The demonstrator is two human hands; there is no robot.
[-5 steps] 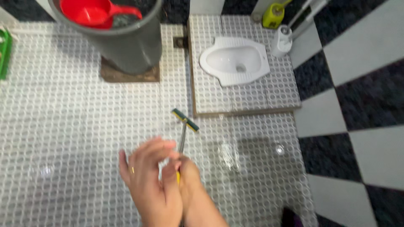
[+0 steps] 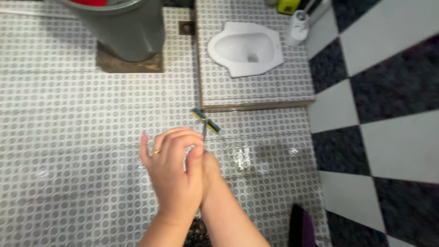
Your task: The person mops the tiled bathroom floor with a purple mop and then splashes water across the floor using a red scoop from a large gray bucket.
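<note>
- Fingers (image 2: 176, 137) of my left hand (image 2: 176, 176) curl loosely over my right hand (image 2: 209, 167), a gold ring on one of them; I cannot tell whether they grip anything.
- My right hand lies mostly hidden beneath, closed round the thin metal handle of a small floor scrubber with a green and yellow head (image 2: 206, 120).
- That head rests on the wet grey floor of circle-patterned tiles (image 2: 68, 137), just before the raised step carrying the white squat toilet pan (image 2: 244, 48).
- Further off stands a grey plastic bucket (image 2: 130, 27) on a brown slab.
</note>
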